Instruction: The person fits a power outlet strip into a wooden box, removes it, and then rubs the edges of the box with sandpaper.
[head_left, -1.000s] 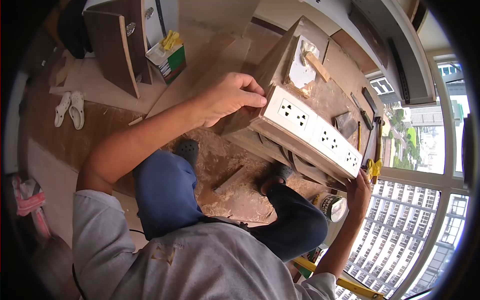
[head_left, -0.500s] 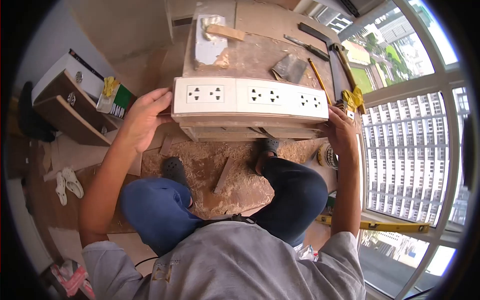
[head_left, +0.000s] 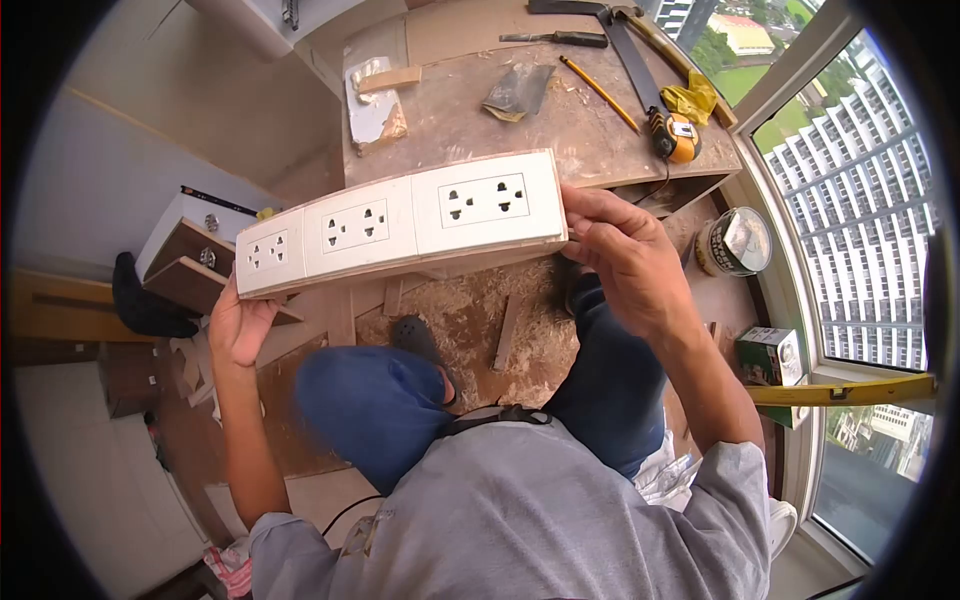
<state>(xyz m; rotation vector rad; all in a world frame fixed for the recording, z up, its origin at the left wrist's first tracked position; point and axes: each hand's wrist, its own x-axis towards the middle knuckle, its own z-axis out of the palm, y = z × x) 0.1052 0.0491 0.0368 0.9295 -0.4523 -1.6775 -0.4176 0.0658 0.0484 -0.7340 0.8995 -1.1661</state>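
Note:
A long wooden panel with three white socket plates (head_left: 400, 222) is held up between my hands, its left end lower and farther from the camera. My left hand (head_left: 243, 325) grips the left end from below. At the right end my right hand (head_left: 625, 255) pinches the edge between thumb and fingers. Behind the panel is a dusty wooden worktop (head_left: 440, 120). On it lie a grey scrap sheet (head_left: 518, 92), a yellow pencil (head_left: 600, 94) and an orange and black tape measure (head_left: 673, 136).
A square (head_left: 630, 60), a chisel-like tool (head_left: 555, 39) and a hammer lie at the back of the worktop. At right are a tub (head_left: 735, 242) and a yellow level (head_left: 845, 391) by the window. Drawers (head_left: 200, 250) stand left; shavings cover the floor.
The socket panel has moved left and tilted, its right end now raised and closer. Both hands moved with it. The view has shifted, showing the tape measure and tub more fully.

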